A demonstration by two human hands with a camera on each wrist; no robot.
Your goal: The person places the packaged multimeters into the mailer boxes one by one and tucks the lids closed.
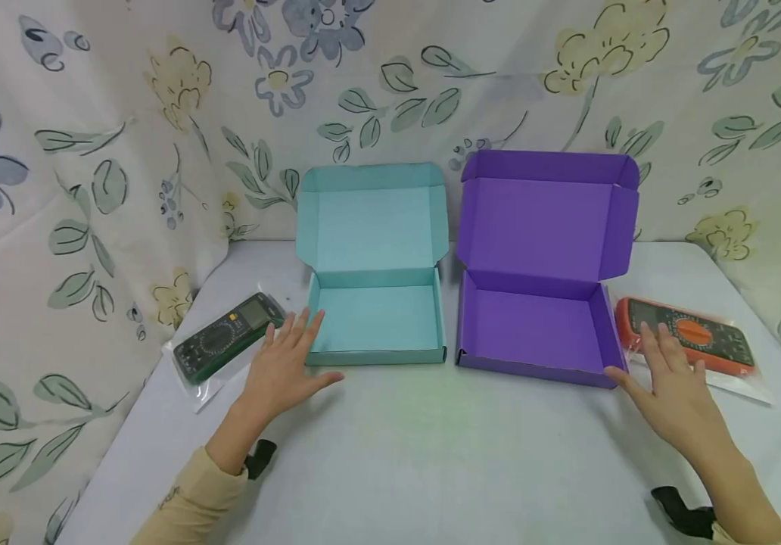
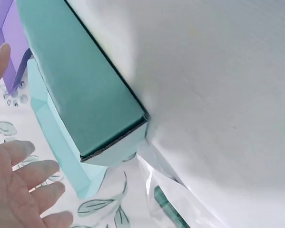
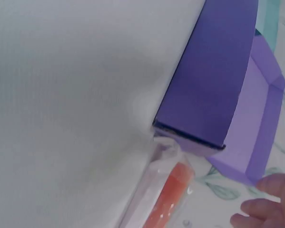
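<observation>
Teal box (image 1: 377, 303), purp. box (image 1: 540, 257), blk/grn meter (image 1: 223, 337), orng/blk meter (image 1: 720, 341), wht tabletop (image 1: 458, 454), floral cloth (image 1: 390, 45).

1. right of and beyond the left hand (image 1: 284, 375), the teal box (image 1: 373, 250): smooth, matt cardboard.
2. left of and beyond the right hand (image 1: 679, 393), the purple box (image 1: 546, 235): likewise matt, smooth card.
3. left of the left hand, the green multimeter (image 1: 227, 337): plastic, inside a glossy clear plastic bag (image 1: 220, 384).
4. at the right hand's fingertips, the orange multimeter (image 1: 693, 331): smooth plastic, inside a shiny clear bag (image 1: 741, 386).
5. beneath both hands, the tabletop (image 1: 431, 446): matt.
6. beyond both, the floral curtain (image 1: 499, 113): matt cloth.
</observation>
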